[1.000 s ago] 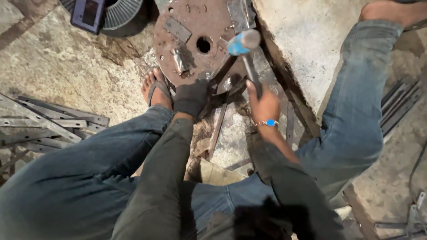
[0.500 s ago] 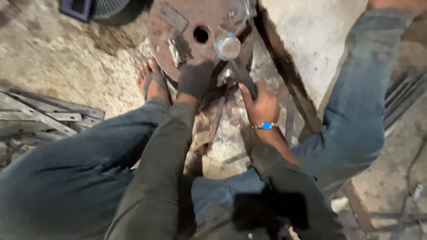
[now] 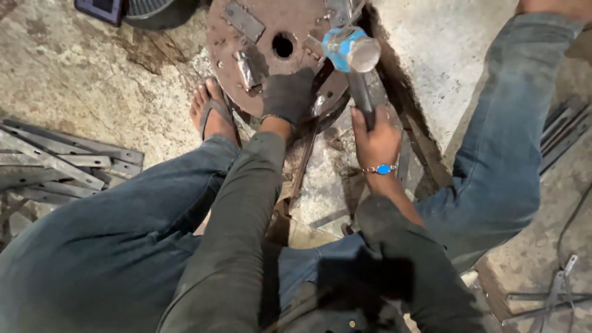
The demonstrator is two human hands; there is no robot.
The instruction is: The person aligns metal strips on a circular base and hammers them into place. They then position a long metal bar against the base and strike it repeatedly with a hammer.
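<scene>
So from my feed: right hand point(image 3: 376, 145) is wrapped tight around the hammer point(image 3: 353, 52) handle, head lifted above the disc point(image 3: 246, 49)'s near edge. Left hand point(image 3: 288, 95), gloved, is pressed down on that same edge, fingers curled over a dark strip point(image 3: 303, 166) that runs from the disc back toward the knees. If I were coaching, I'd say keep the glove well off the strike spot, hit square, short swings, and watch the sandalled foot point(image 3: 213, 111) parked just left of the disc. The disc is a round rusty plate lying flat on the floor, hole near its centre, small flat tabs welded on top. Hammer has a blue-painted head with a bare steel face. Angle bars point(image 3: 55, 160) are stacked well left of the disc.
</scene>
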